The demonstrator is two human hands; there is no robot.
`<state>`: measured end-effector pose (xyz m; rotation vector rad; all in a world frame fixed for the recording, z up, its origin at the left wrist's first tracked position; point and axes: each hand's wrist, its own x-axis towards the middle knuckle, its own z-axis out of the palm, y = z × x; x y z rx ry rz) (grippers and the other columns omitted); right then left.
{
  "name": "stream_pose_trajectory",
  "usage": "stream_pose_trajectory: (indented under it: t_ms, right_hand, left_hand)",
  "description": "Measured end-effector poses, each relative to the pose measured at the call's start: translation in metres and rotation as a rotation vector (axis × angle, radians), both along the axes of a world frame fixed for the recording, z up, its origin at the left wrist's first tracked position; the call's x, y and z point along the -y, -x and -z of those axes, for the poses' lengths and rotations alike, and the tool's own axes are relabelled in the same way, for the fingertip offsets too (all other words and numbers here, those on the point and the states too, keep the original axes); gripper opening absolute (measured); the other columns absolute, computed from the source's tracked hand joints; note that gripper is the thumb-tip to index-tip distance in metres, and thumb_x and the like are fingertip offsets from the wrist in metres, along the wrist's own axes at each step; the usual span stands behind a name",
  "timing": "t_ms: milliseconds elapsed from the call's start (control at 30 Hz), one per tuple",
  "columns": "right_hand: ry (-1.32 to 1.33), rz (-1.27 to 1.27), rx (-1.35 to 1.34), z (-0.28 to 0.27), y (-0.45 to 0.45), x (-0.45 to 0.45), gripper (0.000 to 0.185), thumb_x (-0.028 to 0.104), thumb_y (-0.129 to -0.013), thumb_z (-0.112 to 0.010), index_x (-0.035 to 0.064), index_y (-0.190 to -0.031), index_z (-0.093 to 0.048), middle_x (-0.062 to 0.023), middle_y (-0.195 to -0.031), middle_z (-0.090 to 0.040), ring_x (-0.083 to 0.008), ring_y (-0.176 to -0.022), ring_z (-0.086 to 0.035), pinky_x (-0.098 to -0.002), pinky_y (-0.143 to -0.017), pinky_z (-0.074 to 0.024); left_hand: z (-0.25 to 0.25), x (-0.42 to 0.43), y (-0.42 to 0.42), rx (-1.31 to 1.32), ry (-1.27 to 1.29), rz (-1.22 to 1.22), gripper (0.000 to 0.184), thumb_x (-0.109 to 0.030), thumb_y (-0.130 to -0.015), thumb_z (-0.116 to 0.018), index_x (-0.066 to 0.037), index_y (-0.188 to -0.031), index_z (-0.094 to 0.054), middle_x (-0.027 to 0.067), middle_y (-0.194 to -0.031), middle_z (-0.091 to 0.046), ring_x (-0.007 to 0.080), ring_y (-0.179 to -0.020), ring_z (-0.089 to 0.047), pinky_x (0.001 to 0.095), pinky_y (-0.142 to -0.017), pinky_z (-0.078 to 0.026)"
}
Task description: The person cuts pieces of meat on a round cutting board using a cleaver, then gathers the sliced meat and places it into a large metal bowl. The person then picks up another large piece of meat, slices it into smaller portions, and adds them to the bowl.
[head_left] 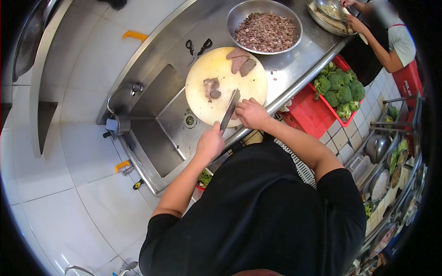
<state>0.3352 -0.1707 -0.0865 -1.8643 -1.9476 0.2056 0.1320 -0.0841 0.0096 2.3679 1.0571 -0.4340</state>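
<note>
My left hand (211, 144) is wrapped round the handle of a kitchen knife (230, 109), its blade angled up and right over a round, pale yellow cutting board (202, 69). Close beside the blade, my right hand (251, 114) has its fingers curled down on a piece of meat (235, 115), mostly covered by the fingers. An irregular chunk of meat (211, 87) sits left of the blade. Several flat brown slices (240, 61) lie at the board's far side. The board rests partly over the sink (168, 140).
A steel bowl (231, 30) of diced meat stands beyond the board, near black scissors (199, 48). A red crate of broccoli (340, 89) is at right. A faucet (124, 94) rises left of the sink. Another person (384, 48) works over a bowl (317, 18) at top right.
</note>
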Motion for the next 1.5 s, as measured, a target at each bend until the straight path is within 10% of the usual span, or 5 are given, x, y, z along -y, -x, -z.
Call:
stream_pose_trajectory:
  t_ms: [667,1000,1233,1333,1500]
  right_hand:
    - [-0.017,0.364,-0.261,0.013,-0.044,-0.016,0.030,0.003,-0.085,-0.058,0.0083,-0.112,-0.068,-0.0128,-0.105,-0.069,-0.0340,-0.105,-0.064,-0.0472,-0.095,-0.0502]
    - [0.090,0.178,0.552,0.018,-0.140,-0.096,0.027,0.024,-0.095,-0.062,0.0093,-0.117,-0.065,-0.0092,-0.120,-0.065,-0.0260,-0.117,-0.059,-0.0405,-0.099,-0.0450]
    - [0.097,0.227,0.420,0.014,-0.134,-0.102,0.024,0.020,-0.097,-0.053,0.0092,-0.110,-0.070,-0.0093,-0.124,-0.068,-0.0260,-0.123,-0.060,-0.0439,-0.101,-0.0446]
    - [-0.127,0.399,0.002,-0.012,-0.115,-0.088,0.023,0.013,-0.091,-0.060,0.0072,-0.110,-0.072,-0.0120,-0.108,-0.073,-0.0305,-0.109,-0.065,-0.0451,-0.094,-0.0508]
    - [-0.383,0.280,-0.151,-0.022,-0.048,-0.036,0.023,0.010,-0.088,-0.065,0.0062,-0.109,-0.072,-0.0123,-0.102,-0.074,-0.0335,-0.098,-0.067,-0.0448,-0.089,-0.0540]
  left_hand:
    - [0.016,-0.013,-0.013,0.207,0.022,-0.088,0.026,-0.023,-0.104,-0.054,-0.002,-0.119,-0.052,0.0349,-0.092,-0.069,0.0544,-0.091,-0.067,0.0616,-0.082,-0.051]
    - [0.041,-0.002,0.005,0.122,0.156,-0.095,0.030,-0.027,-0.104,-0.055,-0.002,-0.120,-0.054,0.0341,-0.107,-0.068,0.0519,-0.103,-0.066,0.0574,-0.089,-0.051]
    - [0.027,-0.019,0.006,0.093,0.170,-0.275,0.030,-0.026,-0.104,-0.053,0.000,-0.120,-0.054,0.0341,-0.108,-0.069,0.0515,-0.106,-0.066,0.0568,-0.092,-0.051]
    - [0.065,-0.028,0.021,0.203,0.060,-0.192,0.027,-0.023,-0.106,-0.054,0.002,-0.115,-0.053,0.0262,-0.083,-0.070,0.0351,-0.057,-0.069,0.0466,-0.052,-0.054]
    - [0.041,-0.026,0.019,0.151,0.170,-0.282,0.029,-0.026,-0.105,-0.053,-0.001,-0.118,-0.054,0.0352,-0.105,-0.069,0.0530,-0.103,-0.066,0.0587,-0.091,-0.051]
